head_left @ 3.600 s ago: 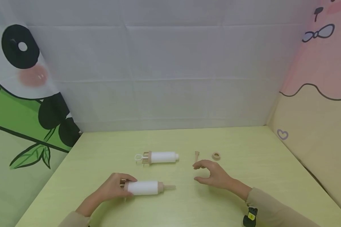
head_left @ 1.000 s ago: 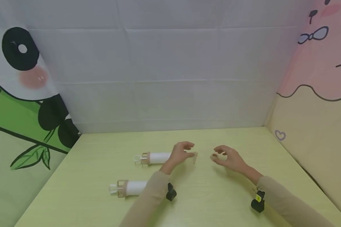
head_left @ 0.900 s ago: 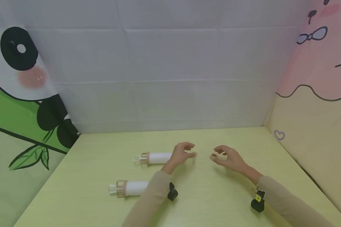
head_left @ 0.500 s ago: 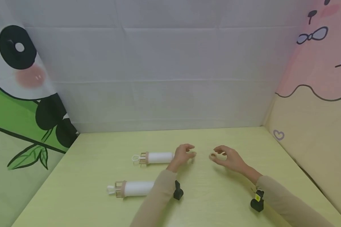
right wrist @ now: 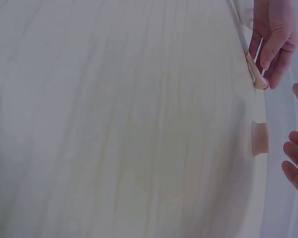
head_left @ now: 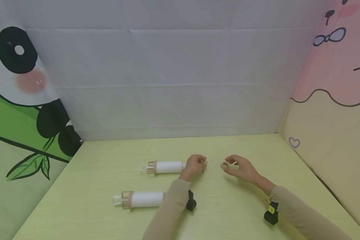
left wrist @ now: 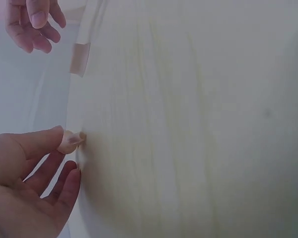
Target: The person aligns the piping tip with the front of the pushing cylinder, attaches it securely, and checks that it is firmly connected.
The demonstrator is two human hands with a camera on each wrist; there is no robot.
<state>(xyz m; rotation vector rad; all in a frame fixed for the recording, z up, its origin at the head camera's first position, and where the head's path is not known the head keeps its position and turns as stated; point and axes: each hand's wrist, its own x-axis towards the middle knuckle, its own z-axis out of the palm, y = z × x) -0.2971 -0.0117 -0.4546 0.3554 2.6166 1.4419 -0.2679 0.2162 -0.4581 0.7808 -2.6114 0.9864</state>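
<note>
The small tan plastic nozzle tip (head_left: 204,164) is lying on the pale yellow-green wooden table (head_left: 234,213), just right of the far syringe, and the left hand (head_left: 195,164) is curling its fingers round it, the thumb and forefinger pinching its flared end, as the left wrist view shows (left wrist: 69,141). Just to the right, the short tan plastic ring (head_left: 224,164) is resting on the table, and the right hand (head_left: 240,166) is hovering at it with its fingers bent and spread; in the right wrist view the ring (right wrist: 260,137) is sitting apart from the fingertips (right wrist: 294,148), so that hand is holding nothing. The far white plastic syringe with a tan collar (head_left: 165,166) is lying sideways, its open end beside the left hand. A second white syringe with a tan collar (head_left: 139,199) is lying nearer the person, well apart from both hands. Beige sleeves (head_left: 300,213) are covering both forearms, each carrying a small black wrist camera (head_left: 271,213).
</note>
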